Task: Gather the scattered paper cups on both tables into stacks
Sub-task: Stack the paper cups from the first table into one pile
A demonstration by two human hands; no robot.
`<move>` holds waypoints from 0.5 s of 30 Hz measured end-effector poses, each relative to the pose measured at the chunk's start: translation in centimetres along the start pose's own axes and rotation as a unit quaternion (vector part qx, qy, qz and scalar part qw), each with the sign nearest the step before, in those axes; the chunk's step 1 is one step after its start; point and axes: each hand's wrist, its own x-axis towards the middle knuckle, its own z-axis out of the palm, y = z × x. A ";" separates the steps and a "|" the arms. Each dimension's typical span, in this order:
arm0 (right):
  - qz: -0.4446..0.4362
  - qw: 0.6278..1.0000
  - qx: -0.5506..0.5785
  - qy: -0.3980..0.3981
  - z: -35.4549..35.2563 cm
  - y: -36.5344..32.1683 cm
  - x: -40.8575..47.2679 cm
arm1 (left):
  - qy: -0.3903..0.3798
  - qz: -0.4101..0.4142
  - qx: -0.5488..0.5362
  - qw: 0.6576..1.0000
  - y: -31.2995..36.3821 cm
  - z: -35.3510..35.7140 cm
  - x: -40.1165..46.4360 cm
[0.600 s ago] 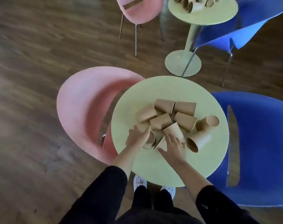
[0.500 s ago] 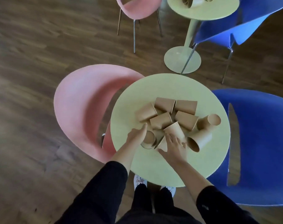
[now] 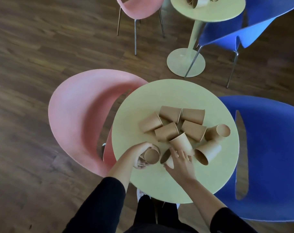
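Several brown paper cups (image 3: pixel 166 134) lie on their sides in a loose cluster on the near round pale-green table (image 3: pixel 174 91). My left hand (image 3: pixel 139 156) grips one cup (image 3: pixel 152 156) near the table's left front edge, its round end turned up toward me. My right hand (image 3: pixel 180 159) rests on a tipped cup (image 3: pixel 167 158) beside it, fingers curling round its wall, with its opening facing left. Another cup (image 3: pixel 207 153) lies just right of that hand. More cups (image 3: pixel 199 1) lie on the far round table (image 3: pixel 208 13).
A pink chair (image 3: pixel 80 115) stands close on the near table's left and a blue chair (image 3: pixel 270 148) on its right. Behind them are the far table's round base (image 3: pixel 185 63), a second pink chair (image 3: pixel 139 7) and a second blue chair (image 3: pixel 233 29). The floor is dark wood.
My left hand has closed round a cup and drawn it toward the table's left front. My right hand has settled more fully onto the tipped cup.
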 end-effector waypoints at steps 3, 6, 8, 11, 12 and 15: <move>0.008 0.998 0.066 0.008 -1.0 0.2 -0.5 | -0.031 0.044 -0.091 0.994 -1.1 -1.4 -0.9; 0.022 0.988 0.149 0.031 -3.1 -0.1 -1.2 | -0.033 0.125 -0.156 0.979 -3.0 -2.3 -1.5; 0.040 0.975 0.211 0.048 -4.7 -0.2 -1.8 | -0.004 0.177 -0.167 0.970 -4.4 -2.3 -1.3; 0.062 0.954 0.285 0.074 -6.7 -0.5 -2.1 | 0.031 0.257 -0.157 0.953 -6.2 -1.4 -0.4; 0.068 0.949 0.297 0.086 -7.2 -0.5 -2.1 | 0.047 0.286 -0.130 0.948 -6.5 -1.0 -0.1; 0.084 0.933 0.331 0.114 -8.2 -0.7 -1.6 | 0.092 0.355 -0.027 0.930 -6.6 0.7 0.7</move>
